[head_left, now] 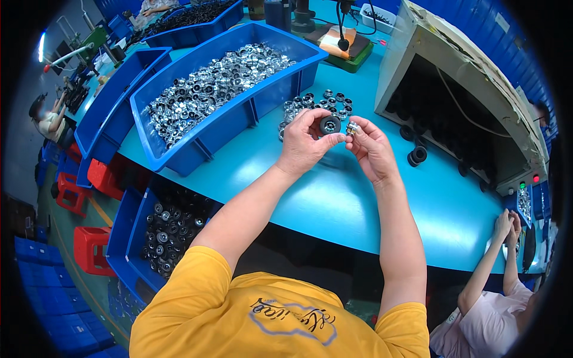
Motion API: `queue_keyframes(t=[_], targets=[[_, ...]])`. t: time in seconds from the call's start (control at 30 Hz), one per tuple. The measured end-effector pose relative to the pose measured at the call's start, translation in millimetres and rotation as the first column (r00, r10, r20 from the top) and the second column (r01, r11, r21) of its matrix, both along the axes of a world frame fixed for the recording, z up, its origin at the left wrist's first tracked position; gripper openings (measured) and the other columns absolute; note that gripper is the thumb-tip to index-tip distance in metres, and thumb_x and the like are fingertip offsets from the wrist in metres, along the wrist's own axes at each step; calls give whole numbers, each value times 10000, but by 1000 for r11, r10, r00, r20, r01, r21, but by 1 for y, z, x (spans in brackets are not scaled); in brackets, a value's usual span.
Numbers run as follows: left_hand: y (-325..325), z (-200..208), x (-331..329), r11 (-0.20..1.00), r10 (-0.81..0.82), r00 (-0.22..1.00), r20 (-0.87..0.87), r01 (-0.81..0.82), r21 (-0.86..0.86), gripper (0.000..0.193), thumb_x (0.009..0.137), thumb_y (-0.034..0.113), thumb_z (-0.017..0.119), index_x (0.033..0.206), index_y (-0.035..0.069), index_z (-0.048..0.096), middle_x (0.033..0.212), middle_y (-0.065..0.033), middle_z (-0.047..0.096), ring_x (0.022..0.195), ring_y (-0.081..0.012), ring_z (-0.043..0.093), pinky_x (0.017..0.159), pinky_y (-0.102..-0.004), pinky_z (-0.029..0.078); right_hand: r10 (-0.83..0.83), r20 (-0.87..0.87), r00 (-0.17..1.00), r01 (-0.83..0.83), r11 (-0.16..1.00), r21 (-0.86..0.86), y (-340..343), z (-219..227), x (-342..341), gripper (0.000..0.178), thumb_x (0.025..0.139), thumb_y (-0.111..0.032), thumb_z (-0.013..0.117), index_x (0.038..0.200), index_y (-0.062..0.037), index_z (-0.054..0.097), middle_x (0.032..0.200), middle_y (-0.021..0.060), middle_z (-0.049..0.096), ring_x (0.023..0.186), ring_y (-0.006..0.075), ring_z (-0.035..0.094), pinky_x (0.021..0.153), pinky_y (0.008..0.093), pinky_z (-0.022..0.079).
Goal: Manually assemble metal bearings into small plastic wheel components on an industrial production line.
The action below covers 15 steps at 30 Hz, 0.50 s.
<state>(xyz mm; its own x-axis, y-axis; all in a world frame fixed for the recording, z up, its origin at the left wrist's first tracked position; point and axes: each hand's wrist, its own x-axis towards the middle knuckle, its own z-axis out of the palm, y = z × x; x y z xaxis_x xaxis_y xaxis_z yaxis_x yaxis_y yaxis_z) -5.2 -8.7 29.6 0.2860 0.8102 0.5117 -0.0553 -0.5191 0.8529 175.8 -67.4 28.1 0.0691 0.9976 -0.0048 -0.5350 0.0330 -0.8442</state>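
Observation:
Between the thumb and fingers of my left hand [300, 143] is a small black wheel [330, 125] with a metal centre, its round face turned up. My right hand [375, 154] pinches a small shiny metal hub [352, 128] close beside the wheel; I cannot tell whether the two touch. Both hands are above the turquoise table [286, 197]. Just beyond my left hand lies a loose group of silver hubs with dark centres [341, 100]. To the right of my right hand, several black rubber rings [418, 156] lie on the table.
A large blue bin [239, 123] full of silver hubs stands at the left. Below the table edge, another blue bin [134, 238] holds black wheels. A pale open-fronted box [397, 68] stands right, near a co-worker's hands [507, 225]. Red stools [89, 250] stand on the floor.

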Motion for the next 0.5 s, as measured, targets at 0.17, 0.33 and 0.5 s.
queue_keyframes(t=[0.17,0.33,0.5], targets=[[-1,0,1,1000,-6,1000,26,5,5,487,717,252,913,1081,23,684,979,-43,653,783,-96,636,658,-232,530,-7,11,1000,7,1000,-20,1,1,-3,280,963,-97,657,1223,-8,605,1018,47,651,843,135,656,780,264,574],[-1,3,0,999,20,1000,-5,-19,42,499,698,265,923,1071,32,688,940,-27,637,771,-92,629,660,-225,523,3,20,1000,-2,1000,-22,1,2,-3,259,962,-101,659,1202,-13,617,1007,49,656,841,131,650,783,273,570],[1,2,-1,999,3,998,-56,-1,35,489,707,197,913,1098,31,669,932,-28,595,794,-101,611,686,-232,527,4,37,999,-3,1000,-28,1,5,-5,250,965,-101,652,1197,-14,616,1013,52,656,837,132,645,796,284,564]])
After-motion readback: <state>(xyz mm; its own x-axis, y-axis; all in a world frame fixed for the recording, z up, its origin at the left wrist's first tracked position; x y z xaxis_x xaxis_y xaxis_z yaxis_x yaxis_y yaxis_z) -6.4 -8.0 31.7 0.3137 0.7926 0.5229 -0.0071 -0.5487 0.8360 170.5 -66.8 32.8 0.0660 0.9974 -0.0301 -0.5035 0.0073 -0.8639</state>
